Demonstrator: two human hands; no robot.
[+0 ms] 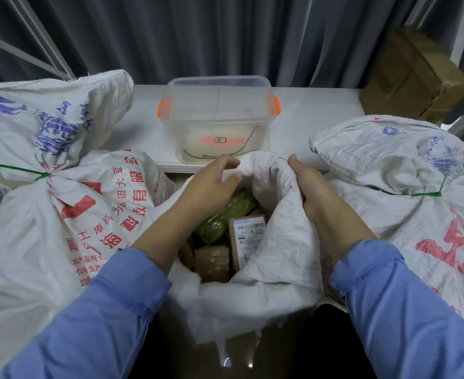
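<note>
The far rim of the open white sack (269,266) is held by both hands. The fabric edge is pinched between the curled fingers and thumb of the left hand (211,181), and a bunched fold is clenched in the right hand (306,184). Between the wrists, inside the sack's mouth, a green parcel (226,214), a labelled brown box (246,236) and a taped brown box (211,262) are seen. Just beyond the fingertips, a clear bin (217,110) with orange latches is set on a white table (307,119). Outside the left hand lies a red-printed tied sack (61,209); outside the right, a second tied sack (417,214).
</note>
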